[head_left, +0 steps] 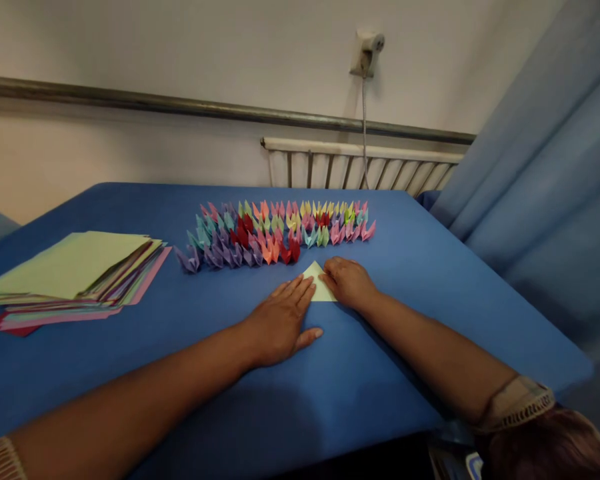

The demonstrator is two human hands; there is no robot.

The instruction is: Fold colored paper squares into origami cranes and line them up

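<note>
A small pale yellow-green sheet of origami paper (pixel 322 291), folded to a triangle with its point away from me, lies on the blue table. My left hand (pixel 280 323) rests flat and open, its fingertips on the paper's left side and its thumb apart from it. At the right edge, my right hand (pixel 347 280) is closed with curled fingers, the thumb side pressed on the paper. Parts of both slanted edges are hidden under my fingers. Just beyond my hands stand rows of folded paper cranes (pixel 225 250) in many colours.
A stack of coloured paper sheets (pixel 65 267) lies at the left on the blue table (pixel 405 387). Behind the table are a wall rail (pixel 180 103), a radiator (pixel 350 148) and a socket with a plugged-in cord (pixel 366 55). A blue curtain (pixel 545 160) hangs at the right.
</note>
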